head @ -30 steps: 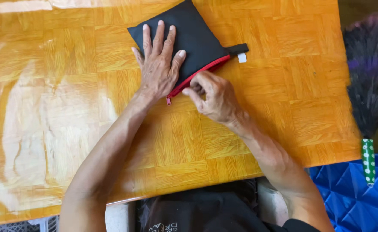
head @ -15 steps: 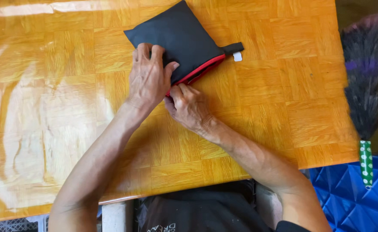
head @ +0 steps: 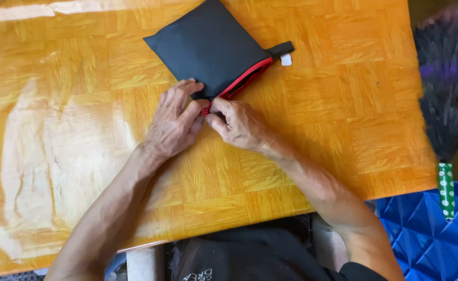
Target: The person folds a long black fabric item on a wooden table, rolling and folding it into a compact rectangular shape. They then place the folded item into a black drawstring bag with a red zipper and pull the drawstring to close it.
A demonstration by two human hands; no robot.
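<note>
A flat black fabric pouch [head: 208, 47] with a red zipper edge [head: 244, 78] lies on the orange wooden table [head: 343, 104]. A black loop tab and a small white tag stick out at its right corner [head: 283, 52]. My left hand [head: 174, 122] pinches the pouch's near corner, fingers curled on the fabric. My right hand [head: 236, 122] meets it at the same corner, its fingertips closed on the near end of the red zipper. The two hands touch each other there.
A dark feather duster [head: 442, 88] with a green dotted handle hangs past the table's right edge. Blue quilted matting [head: 431, 234] covers the floor at the lower right. The table's near edge runs just in front of my body.
My left hand has slid off the top of the pouch down to its near corner. My right hand has moved left along the zipper to that corner. The zipper gap looks narrower.
</note>
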